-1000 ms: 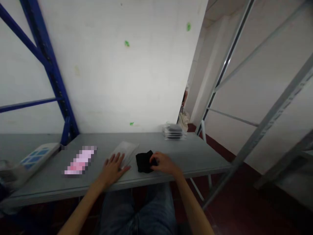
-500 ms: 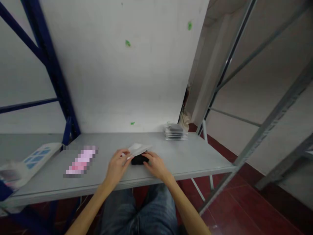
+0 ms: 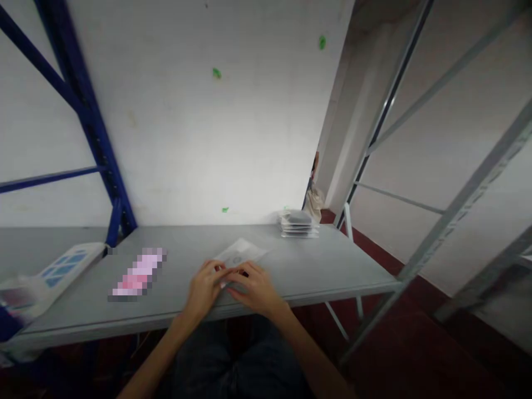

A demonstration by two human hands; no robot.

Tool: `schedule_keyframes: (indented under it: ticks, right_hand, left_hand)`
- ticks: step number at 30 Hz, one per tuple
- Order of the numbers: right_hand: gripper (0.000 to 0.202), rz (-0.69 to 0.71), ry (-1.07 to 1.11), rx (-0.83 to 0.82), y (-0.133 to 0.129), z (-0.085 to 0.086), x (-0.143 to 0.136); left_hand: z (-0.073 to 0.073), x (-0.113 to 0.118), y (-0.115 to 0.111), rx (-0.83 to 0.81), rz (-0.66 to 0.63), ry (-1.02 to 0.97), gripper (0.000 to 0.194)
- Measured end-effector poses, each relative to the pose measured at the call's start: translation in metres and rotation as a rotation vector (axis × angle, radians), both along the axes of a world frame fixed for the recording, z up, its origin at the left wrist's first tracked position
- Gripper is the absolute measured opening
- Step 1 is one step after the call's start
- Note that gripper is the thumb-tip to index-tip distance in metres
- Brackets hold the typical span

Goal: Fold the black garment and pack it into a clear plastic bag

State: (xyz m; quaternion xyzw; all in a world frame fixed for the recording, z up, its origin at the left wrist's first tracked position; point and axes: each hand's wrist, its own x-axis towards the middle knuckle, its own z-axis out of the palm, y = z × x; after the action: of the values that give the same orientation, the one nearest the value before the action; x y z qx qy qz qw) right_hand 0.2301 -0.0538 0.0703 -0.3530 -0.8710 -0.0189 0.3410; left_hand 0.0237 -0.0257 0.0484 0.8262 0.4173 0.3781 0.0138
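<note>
In my left hand (image 3: 203, 287) and right hand (image 3: 256, 287), I am holding a translucent bag (image 3: 245, 250) of thin, smooth, plastic-looking film, which is showing a faint sheen. Beneath it, the grey tabletop (image 3: 328, 266) is presenting a smooth, mostly matt surface. The packet stack (image 3: 298, 224) is displaying glossy, plastic-like edges. The blue frame (image 3: 93, 138) is showing painted metal; the grey frame (image 3: 432, 238), bare-looking metal with small bright glints. The white panel (image 3: 199, 138) is appearing matt and lightly blemished. I am wearing trousers (image 3: 241, 366) of matt, denim-like cloth.
</note>
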Motion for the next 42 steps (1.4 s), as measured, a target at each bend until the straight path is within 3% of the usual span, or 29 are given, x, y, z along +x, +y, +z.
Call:
schedule_keyframes:
  ticks: [5,12,22,28,35,38,42]
  right_hand:
    - [0.015,-0.021,-0.044,0.1,0.002,-0.007,-0.006]
    - [0.017,-0.059,-0.032,0.114,0.005,-0.004,0.0]
    - [0.02,-0.134,-0.036,0.113,0.02,0.0,0.025]
    - [0.022,-0.275,0.037,0.081,0.036,0.002,0.073]
    - [0.021,-0.495,0.057,0.017,0.046,0.001,0.136]
    - [0.02,-0.668,0.029,-0.116,0.04,-0.001,0.178]
    - [0.027,-0.943,-0.131,-0.427,0.026,-0.018,0.242]
  left_hand:
    - [0.007,0.005,-0.006,-0.036,-0.036,0.056,0.04]
    - [0.007,0.008,-0.003,-0.068,-0.109,0.042,0.029]
    - [0.006,0.0,0.003,-0.035,-0.201,0.002,0.037]
    - [0.013,-0.01,0.009,-0.003,-0.154,-0.052,0.038]
    - [0.006,-0.024,0.016,0.023,0.04,-0.043,0.043]
    - [0.0,-0.033,0.018,-0.011,0.119,-0.017,0.046]
    - [-0.006,-0.034,0.022,-0.087,0.128,0.079,0.045]
